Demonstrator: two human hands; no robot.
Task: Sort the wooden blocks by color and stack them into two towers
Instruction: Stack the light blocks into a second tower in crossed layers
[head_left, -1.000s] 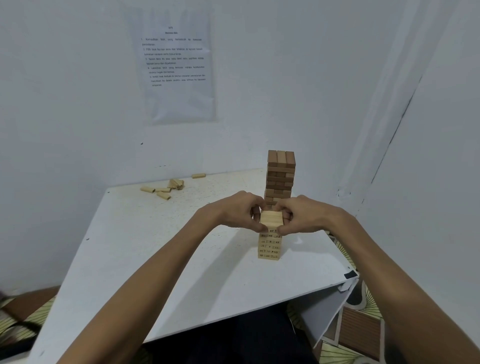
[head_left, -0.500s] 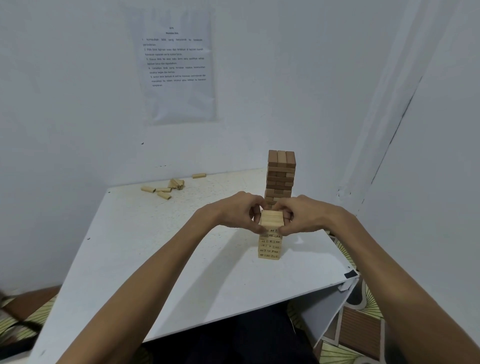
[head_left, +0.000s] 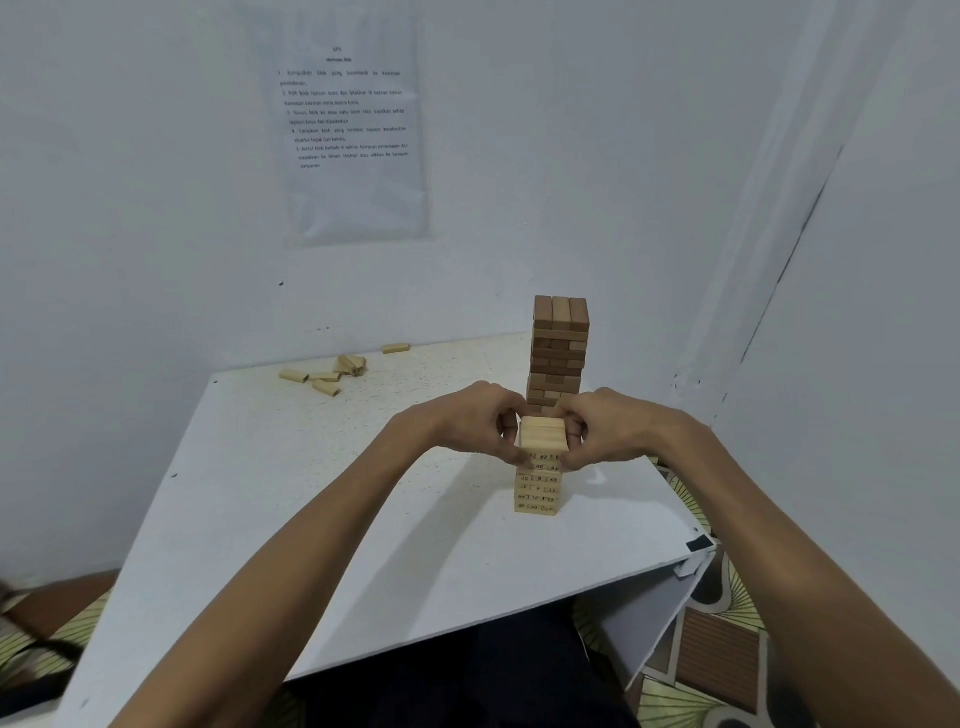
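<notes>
We note: near tower pale yellow wood, black numerals on its near face; far tower darker brown; loose blocks far left pale; table white; floor mat right, green-cream fans.

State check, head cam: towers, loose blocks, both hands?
light tower: upright, unfinished.
top layer: on the light tower, pinched from both sides.
dark tower: upright, behind it, taller, untouched.
loose light blocks: scattered, far left of table, unstacked.
left hand: pinches top layer's left side.
right hand: pinches top layer's right side.
</notes>
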